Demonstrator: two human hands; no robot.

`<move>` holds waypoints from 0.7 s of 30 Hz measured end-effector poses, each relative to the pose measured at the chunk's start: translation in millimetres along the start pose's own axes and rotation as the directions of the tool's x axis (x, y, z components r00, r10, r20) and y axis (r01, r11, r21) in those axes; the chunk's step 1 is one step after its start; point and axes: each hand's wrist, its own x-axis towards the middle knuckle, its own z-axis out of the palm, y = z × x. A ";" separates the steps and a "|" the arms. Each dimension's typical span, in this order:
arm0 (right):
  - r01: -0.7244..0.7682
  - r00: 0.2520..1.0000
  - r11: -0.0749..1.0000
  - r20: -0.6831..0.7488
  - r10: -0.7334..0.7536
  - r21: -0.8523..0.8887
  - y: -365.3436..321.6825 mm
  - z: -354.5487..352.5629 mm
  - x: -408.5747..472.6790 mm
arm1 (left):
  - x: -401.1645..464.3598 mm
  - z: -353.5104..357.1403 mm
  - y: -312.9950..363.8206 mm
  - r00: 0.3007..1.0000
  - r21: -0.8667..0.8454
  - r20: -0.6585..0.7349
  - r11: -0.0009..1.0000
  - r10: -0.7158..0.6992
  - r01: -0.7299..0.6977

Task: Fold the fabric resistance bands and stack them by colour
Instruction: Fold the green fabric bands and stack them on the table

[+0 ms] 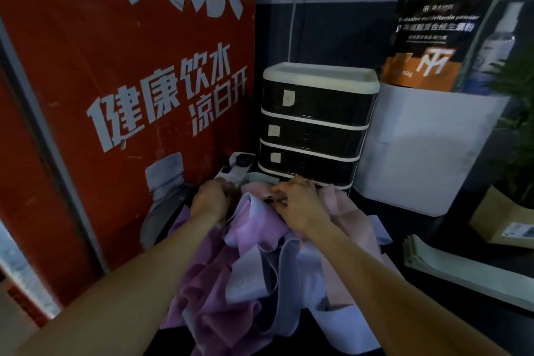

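At the desk's back edge, beneath the "multivitamin powder" pouch [433,37], my left hand [209,201] and right hand [300,205] grip the tangled bands [254,254].

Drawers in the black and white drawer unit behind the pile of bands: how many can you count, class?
4. The drawers stack vertically in the drawer unit: top, second, third, and a bottom one mostly hidden behind the right hand and the bands.

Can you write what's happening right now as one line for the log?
left hand: grips bands | right hand: grips bands | bands: tangled heap, unfolded | drawers: behind heap | stacks: none visible
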 end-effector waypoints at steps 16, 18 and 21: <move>-0.006 0.964 0.779 -0.205 0.172 0.627 -6.4 -80.7 -43.0 | -56.8 -70.1 86.1 0.849 -0.325 -0.233 0.785 0.474 -0.528; -0.015 0.957 0.775 -0.217 0.194 0.631 -7.4 -93.6 -52.9 | -67.5 -74.6 101.3 0.820 -0.334 -0.232 0.749 0.524 -0.573; 0.060 0.942 0.767 -0.290 0.168 0.639 -4.5 -110.7 -64.1 | -85.2 -81.7 121.0 0.768 -0.344 -0.199 0.690 0.609 -0.637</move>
